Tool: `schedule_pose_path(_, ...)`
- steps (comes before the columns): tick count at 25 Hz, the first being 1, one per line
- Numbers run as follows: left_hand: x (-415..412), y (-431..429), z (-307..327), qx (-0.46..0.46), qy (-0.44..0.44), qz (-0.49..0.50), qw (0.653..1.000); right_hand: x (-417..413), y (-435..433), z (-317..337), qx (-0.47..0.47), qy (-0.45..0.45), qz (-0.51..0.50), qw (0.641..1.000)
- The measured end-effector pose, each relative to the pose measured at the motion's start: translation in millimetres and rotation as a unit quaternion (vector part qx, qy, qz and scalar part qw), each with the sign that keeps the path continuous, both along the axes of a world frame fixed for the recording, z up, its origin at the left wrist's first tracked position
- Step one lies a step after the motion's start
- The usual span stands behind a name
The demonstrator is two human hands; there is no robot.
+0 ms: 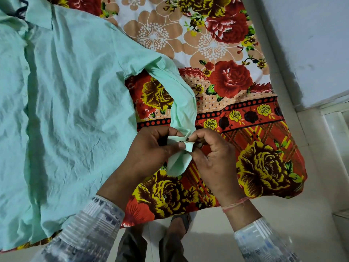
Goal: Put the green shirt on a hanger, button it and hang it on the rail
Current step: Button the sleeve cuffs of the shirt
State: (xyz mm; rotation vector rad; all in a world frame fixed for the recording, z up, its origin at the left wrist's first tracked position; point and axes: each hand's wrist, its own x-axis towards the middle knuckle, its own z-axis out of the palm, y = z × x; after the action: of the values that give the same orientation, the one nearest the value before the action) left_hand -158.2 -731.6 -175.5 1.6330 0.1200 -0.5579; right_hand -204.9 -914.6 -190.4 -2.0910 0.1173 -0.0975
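The pale green shirt (pixel 71 95) lies spread flat on a bed, collar at the top left. A dark hanger hook (pixel 21 9) pokes out at the collar; the rest of the hanger is hidden under the cloth. The shirt's long sleeve (pixel 181 103) curves down to its cuff (pixel 179 159). My left hand (pixel 151 150) and my right hand (pixel 211 154) both pinch the cuff edges together in front of me, fingertips nearly touching. A small dark button shows between the fingertips. No rail is in view.
A floral bedsheet (pixel 236 82) in red, yellow and beige covers the bed. The bed's near edge runs just in front of my legs and sandalled feet (pixel 181 222). A white wall (pixel 311 44) and pale tiled floor (pixel 283 214) lie to the right.
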Motion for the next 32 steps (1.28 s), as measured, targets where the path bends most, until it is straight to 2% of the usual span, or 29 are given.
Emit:
schedule_pose_path(4, -10, -13, 0, 0.128, -0.124, 0.029, 0.984, 2, 2, 3, -0.054, -0.018, -0.012, 0.998)
schedule_pose_path(7, -15, -15, 4, 0.231, -0.283, 0.025, 0.93, 4, 4, 4, -0.133, -0.049, 0.024, 0.99)
schedule_pose_path(9, -17, -14, 7, 0.246, -0.35, 0.009, 0.904, 6, 5, 4, -0.169, -0.047, 0.007, 0.985)
schedule_pose_path(13, -17, -9, 10, 0.212, -0.302, -0.003, 0.929, 8, 6, 8, -0.198, -0.071, -0.032, 0.977)
schedule_pose_path(20, -24, -5, 5, 0.307, -0.39, 0.002, 0.868, -9, 5, 18, -0.3, -0.099, 0.005, 0.949)
schedule_pose_path(24, -38, -14, 13, 0.3, -0.413, -0.022, 0.859, -22, 14, 21, -0.293, -0.1, 0.031, 0.95)
schedule_pose_path(27, -41, -13, 12, 0.332, -0.411, -0.036, 0.848, -27, 13, 17, -0.313, -0.102, 0.012, 0.944)
schedule_pose_path(30, -43, -6, -4, 0.36, -0.39, -0.145, 0.835, -34, 12, 4, -0.367, 0.0, 0.059, 0.928)
schedule_pose_path(32, -44, 1, -13, 0.349, -0.291, -0.273, 0.848, -41, 10, -3, -0.364, 0.077, 0.11, 0.922)
